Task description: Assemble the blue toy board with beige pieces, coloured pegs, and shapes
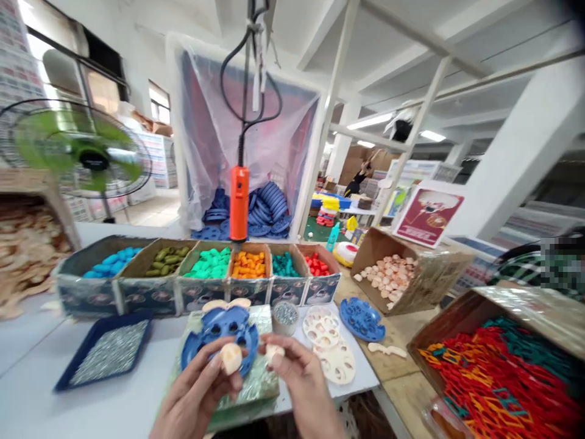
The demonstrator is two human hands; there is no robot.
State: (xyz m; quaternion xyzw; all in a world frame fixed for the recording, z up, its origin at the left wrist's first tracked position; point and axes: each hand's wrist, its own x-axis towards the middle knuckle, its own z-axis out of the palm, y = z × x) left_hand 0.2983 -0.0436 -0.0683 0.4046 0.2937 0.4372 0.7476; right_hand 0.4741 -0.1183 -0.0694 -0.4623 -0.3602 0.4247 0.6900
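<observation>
The left hand (pixel 201 390) pinches a small cream piece (pixel 231 357) in a narrow grip just in front of the blue disc (pixel 219 335), which lies flat on a green pad (pixel 260 378) at the near edge of the worktop (pixel 27 390). The right hand (pixel 304 381) pinches a second cream piece (pixel 274 351) close beside it. Behind stands a row of boxes (pixel 201 274) of coloured parts, within easy reach, with a tray of screws (pixel 107 353) to the left and an orange screwdriver (pixel 239 204) hanging overhead.
</observation>
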